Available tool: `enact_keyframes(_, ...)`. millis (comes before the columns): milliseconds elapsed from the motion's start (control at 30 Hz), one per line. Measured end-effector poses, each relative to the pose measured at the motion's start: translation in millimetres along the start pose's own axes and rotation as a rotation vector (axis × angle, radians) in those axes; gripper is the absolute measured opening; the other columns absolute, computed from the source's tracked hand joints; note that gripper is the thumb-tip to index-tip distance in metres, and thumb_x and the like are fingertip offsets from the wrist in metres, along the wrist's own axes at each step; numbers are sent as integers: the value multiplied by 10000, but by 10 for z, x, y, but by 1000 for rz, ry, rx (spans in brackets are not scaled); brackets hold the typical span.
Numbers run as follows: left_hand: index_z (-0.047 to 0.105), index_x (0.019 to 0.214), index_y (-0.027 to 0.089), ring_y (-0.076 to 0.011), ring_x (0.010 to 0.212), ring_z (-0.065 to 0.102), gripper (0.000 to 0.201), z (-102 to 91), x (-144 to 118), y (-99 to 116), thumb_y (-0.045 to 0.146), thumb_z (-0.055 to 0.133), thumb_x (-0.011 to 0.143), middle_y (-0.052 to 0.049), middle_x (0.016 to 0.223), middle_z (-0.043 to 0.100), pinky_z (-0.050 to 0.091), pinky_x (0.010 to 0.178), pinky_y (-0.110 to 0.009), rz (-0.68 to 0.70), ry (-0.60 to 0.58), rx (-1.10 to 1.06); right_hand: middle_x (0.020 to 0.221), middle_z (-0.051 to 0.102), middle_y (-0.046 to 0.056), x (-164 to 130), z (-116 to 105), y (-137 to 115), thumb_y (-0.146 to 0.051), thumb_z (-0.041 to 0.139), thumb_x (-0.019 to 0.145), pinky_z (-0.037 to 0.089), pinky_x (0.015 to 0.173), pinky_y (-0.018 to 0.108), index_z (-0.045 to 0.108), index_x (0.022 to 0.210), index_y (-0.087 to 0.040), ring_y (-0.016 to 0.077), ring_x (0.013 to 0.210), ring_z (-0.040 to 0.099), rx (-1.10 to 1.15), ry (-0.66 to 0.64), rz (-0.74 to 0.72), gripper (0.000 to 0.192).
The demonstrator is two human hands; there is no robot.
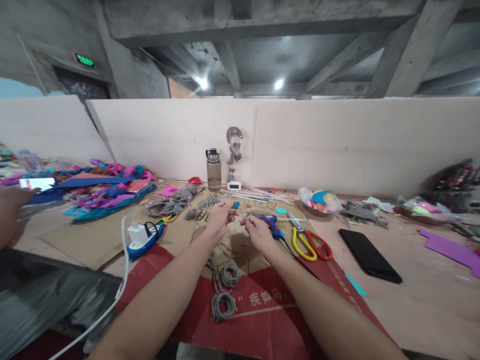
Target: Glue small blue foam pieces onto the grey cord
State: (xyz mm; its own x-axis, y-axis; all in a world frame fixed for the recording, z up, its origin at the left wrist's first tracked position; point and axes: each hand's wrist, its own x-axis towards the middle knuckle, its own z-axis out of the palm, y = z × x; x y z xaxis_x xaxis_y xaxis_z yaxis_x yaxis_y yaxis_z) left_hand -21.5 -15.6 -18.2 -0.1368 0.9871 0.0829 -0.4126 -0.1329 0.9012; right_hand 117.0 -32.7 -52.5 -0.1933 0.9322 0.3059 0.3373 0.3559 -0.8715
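My left hand (219, 220) is raised over the cardboard, its fingers closed in a pinch. A small blue piece (236, 205) shows at its fingertips; whether it is held or lies behind cannot be told. Close beside it, my right hand (257, 230) is also pinched, and anything between its fingers is too small to make out. Two coils of grey cord, an upper coil (230, 276) and a lower coil (224, 306), lie below my hands on the red-printed cardboard (262, 320). A blue glue gun (273, 225) lies just right of my right hand, next to scissors (309, 245) with yellow and red handles.
A black phone (369, 255) lies at right. Behind stand a water bottle (213, 172), a small white clock (234, 186) and a grey moon-shaped hanging ornament (234, 134). At left are a power strip (146, 243), colourful felt scraps (108, 192) and another person's hand (15, 205).
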Motion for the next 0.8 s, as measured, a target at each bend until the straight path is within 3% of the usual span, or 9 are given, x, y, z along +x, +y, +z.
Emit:
enact_keyframes(100,548,756,157,-99,498,586,237,-45,52,2,311,708,674,26,573,567,358,416,-176,130,19,60,891,649,68,2,-116,-54,-57,408,761,414,853,281,670,804,-167,172,909,577,-346,-38,-69,287)
enact_keyframes(233,566,757,158,-92,520,587,180,-92,116,-1,311,655,722,8,597,610,405,462,-178,323,29,182,1061,647,116,41,-414,-175,-47,419,779,383,948,305,684,974,-148,213,1060,551,-669,120,-92,343)
enact_keyframes(300,568,765,159,-97,531,591,175,-99,125,5,314,644,736,-4,609,631,428,482,-185,362,12,211,1119,633,143,70,-557,-185,-103,416,839,378,965,339,667,1033,-139,247,1096,544,-855,165,-15,319)
enact_keyframes(367,568,774,158,-103,536,596,180,-94,114,21,323,637,750,-15,620,646,453,504,-197,381,-1,235,1116,638,183,98,-642,-139,-137,439,858,379,969,363,665,1042,-109,277,1100,559,-976,116,99,292)
enact_keyframes(467,569,773,157,-114,548,609,180,-73,81,51,324,634,755,-17,617,644,479,523,-212,398,1,262,1051,665,220,129,-645,4,-141,525,822,408,942,353,678,1006,-75,291,1069,601,-1010,36,207,249)
enact_keyframes(667,567,791,155,-113,514,599,220,-58,79,22,352,654,742,-2,574,621,455,480,-201,366,-31,243,1049,671,253,154,-546,280,-105,593,728,475,834,354,651,1061,-42,299,998,656,-916,101,307,344)
enact_keyframes(800,577,786,153,-119,534,614,252,-70,105,-27,372,679,716,-10,618,632,449,467,-202,323,-45,209,806,705,155,186,-612,379,-164,628,673,491,688,324,678,903,-109,258,774,683,-702,159,223,242)
